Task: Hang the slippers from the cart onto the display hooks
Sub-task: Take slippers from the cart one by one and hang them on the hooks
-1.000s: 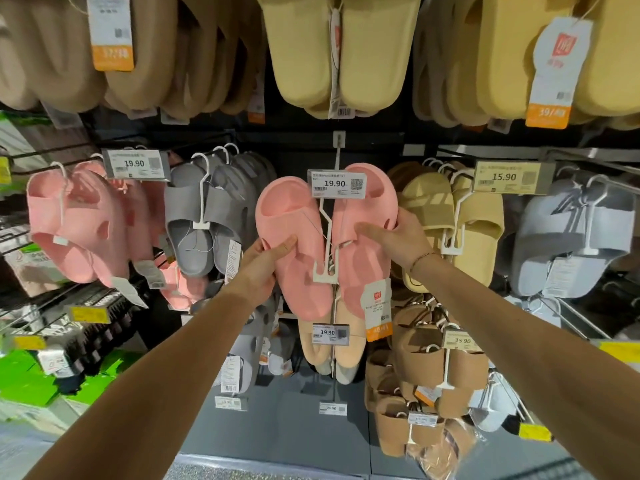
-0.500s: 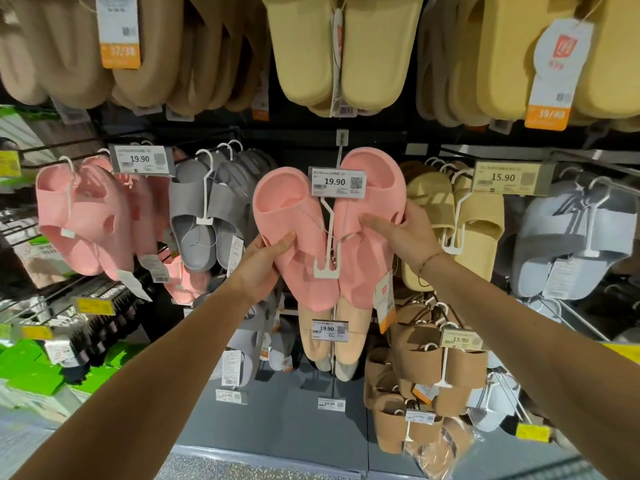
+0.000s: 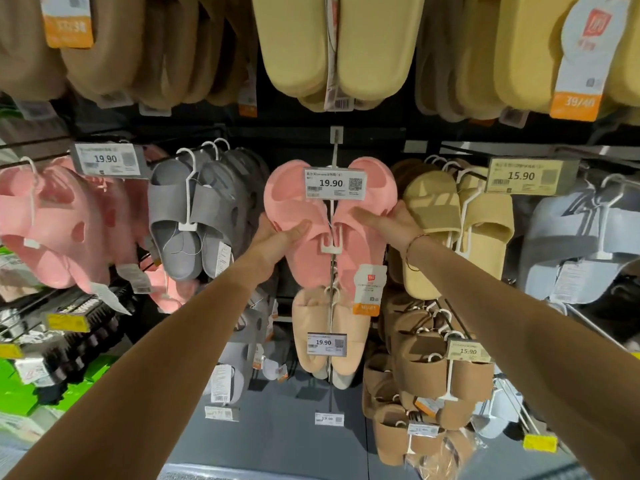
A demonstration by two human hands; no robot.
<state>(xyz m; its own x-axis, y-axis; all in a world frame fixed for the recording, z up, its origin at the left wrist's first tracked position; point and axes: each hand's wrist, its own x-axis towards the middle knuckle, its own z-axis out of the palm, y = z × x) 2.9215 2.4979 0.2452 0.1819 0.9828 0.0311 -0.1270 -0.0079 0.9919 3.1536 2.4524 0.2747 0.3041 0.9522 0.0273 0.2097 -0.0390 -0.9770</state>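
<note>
two hands on the pink slippers (image 3: 313, 233): left hand (image 3: 277, 239) and right hand (image 3: 393, 221) fingers curled, gripping them under the price tag (image 3: 335, 183).

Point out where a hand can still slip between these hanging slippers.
Free: the dark gap above the pink pair, under the yellow slippers; the bare grey panel below the peach pair. Crowded: grey slippers by the left hand, tan-yellow pair against the right hand.

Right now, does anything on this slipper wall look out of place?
Nothing stands out. The pink slippers, held by the left hand and right hand, sit level behind the 19.90 price tag; neighbouring pairs hang tidily.
</note>
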